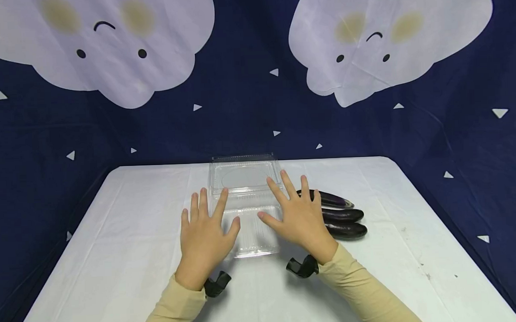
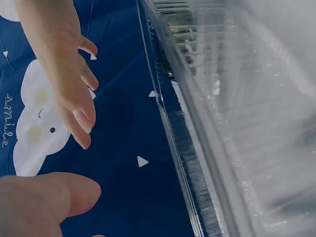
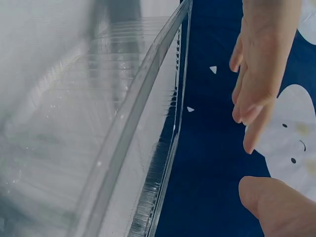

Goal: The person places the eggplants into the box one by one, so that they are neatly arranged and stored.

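A clear plastic clamshell box (image 1: 257,237) lies opened out on the white table, its lid (image 1: 244,174) folded back toward the far edge. My left hand (image 1: 204,243) hovers at the left of the box's base, palm down, fingers straight and spread. Over the right side of the box, my right hand (image 1: 302,221) is spread the same way, holding nothing. Three dark purple eggplants (image 1: 345,231) lie side by side just right of the box, their left ends partly hidden behind the right hand. Both wrist views show the box's transparent rim (image 2: 197,128) close up.
The white-covered table (image 1: 103,261) has rounded far corners. Behind it hangs a navy cloth (image 1: 239,119) printed with pale clouds and small triangles. A black strap mount (image 1: 217,284) sits at the left wrist, and another black mount (image 1: 303,267) at the right.
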### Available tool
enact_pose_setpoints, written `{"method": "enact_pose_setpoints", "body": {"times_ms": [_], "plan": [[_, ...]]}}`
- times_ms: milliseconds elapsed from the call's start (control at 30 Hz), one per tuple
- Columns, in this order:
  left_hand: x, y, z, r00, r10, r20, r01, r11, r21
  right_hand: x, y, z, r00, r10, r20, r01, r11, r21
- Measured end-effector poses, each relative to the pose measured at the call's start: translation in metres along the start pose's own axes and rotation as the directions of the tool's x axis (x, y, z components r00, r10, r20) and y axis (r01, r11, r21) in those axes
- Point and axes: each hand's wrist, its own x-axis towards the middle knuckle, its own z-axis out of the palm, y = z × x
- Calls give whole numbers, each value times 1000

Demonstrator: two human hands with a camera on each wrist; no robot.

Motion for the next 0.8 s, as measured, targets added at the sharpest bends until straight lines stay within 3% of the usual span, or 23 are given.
{"method": "enact_pose_setpoints", "body": {"times_ms": [333,467,600,700,800], "plan": [[-4,-17,6,999,-42,-24,42,999,-3,0,8,1,1000,6,11,-6,1000,4],[-6,-30,10,995,-90,45,92,994,-54,0,13,1,1000,12,22,-12,1000,1],[-10,-45,14,978,-125,169,151,977,-150,1,19,0,999,26,40,-26,1000,-2],[-12,-55,18,959,-93,268,178,933,-314,1,25,-2,998,35,46,-35,999,6],[-14,-60,24,941,-31,336,201,852,-484,2,32,-2,998,38,56,-39,999,10]]}}
